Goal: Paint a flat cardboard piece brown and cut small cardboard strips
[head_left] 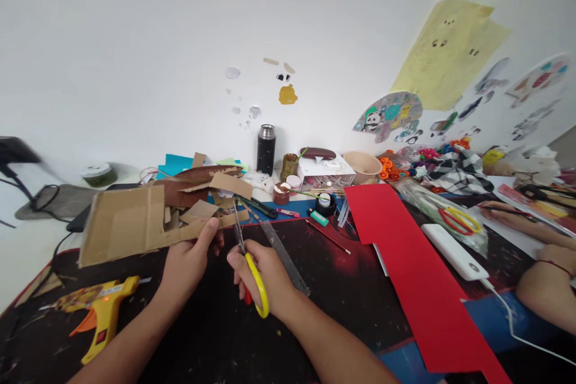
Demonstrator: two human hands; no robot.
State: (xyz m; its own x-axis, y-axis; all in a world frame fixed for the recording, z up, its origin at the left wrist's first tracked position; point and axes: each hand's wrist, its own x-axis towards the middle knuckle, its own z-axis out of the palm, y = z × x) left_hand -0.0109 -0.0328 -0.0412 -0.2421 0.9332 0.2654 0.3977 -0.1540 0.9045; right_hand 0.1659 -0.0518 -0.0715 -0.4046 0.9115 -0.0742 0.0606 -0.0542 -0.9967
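My left hand (191, 261) pinches the narrow strip of a cut piece of brown cardboard (123, 222), whose wide part extends to the left. In my right hand (265, 273) are scissors with yellow and red handles (257, 285). Their blades point up and away, at the right end of the cardboard strip, just right of my left fingertips. A clear ruler (283, 257) lies on the dark mat right of the scissors. Cardboard scraps (200, 211) are piled behind the strip.
A yellow glue gun (105, 306) lies at front left. Red card (418, 276) and a white power strip (454, 252) lie to the right. A black bottle (266, 151) stands by the wall. Another person's hand (504, 213) holds a pen at far right.
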